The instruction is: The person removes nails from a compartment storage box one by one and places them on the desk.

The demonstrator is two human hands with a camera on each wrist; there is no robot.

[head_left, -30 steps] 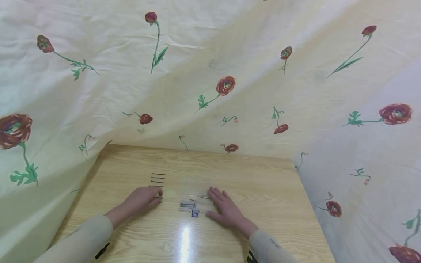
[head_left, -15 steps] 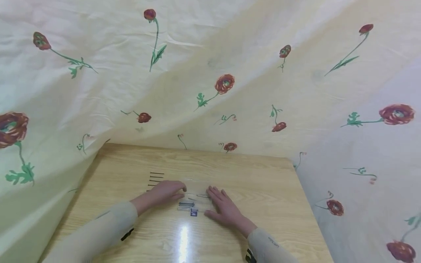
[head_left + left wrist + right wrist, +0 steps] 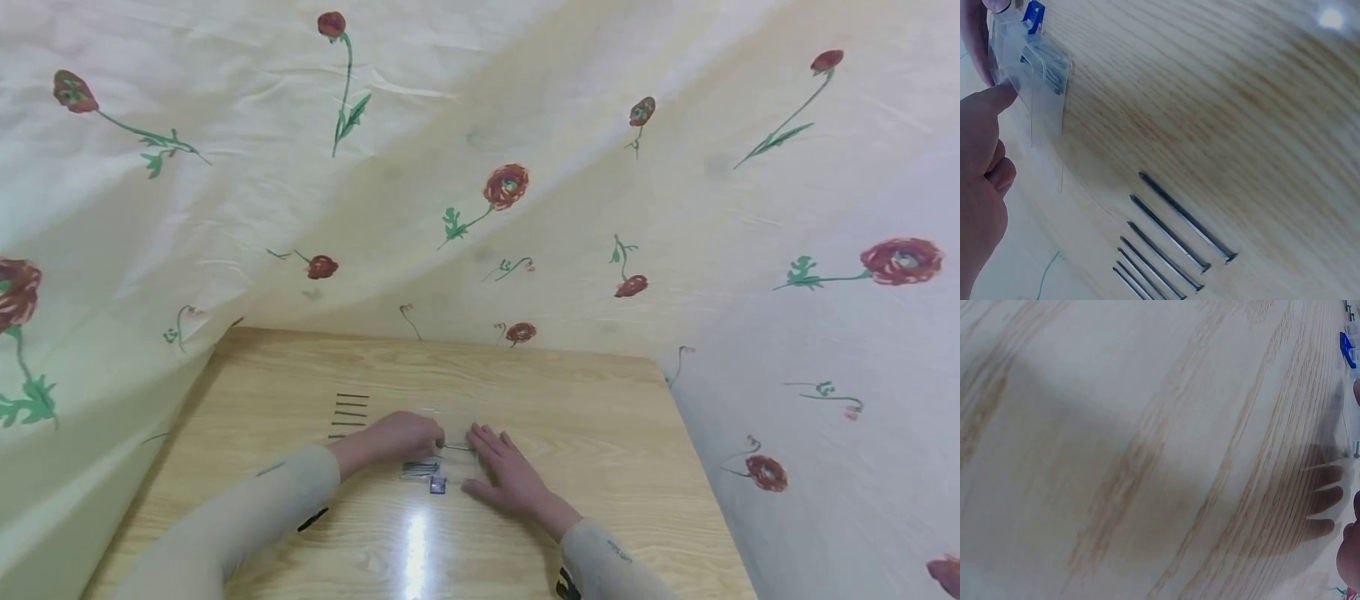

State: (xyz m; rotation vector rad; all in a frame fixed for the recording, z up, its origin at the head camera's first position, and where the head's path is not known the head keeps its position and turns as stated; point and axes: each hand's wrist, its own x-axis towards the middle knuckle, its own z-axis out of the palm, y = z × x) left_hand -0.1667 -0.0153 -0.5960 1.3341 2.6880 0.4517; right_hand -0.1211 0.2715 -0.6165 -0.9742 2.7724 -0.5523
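Note:
A clear plastic box (image 3: 459, 477) with a blue latch (image 3: 438, 485) lies mid-table, holding several loose nails (image 3: 420, 470). My left hand (image 3: 405, 435) reaches over its left part, the index finger extended to the box in the left wrist view and the other fingers curled. Whether its fingertips pinch a nail is hidden. Flat and spread, my right hand (image 3: 513, 475) rests at the box's right side. A nail (image 3: 456, 447) lies between the hands. Left of the box, several nails (image 3: 1175, 209) form a row on the table, graded by size.
The wooden table (image 3: 615, 467) ends at the back against a flowered cloth (image 3: 420, 208), which also hangs at both sides. A bright light reflection falls on the front of the table.
My left hand has moved right, from the row of nails to above the box. The row is now in fuller view. My right hand has stayed at the box.

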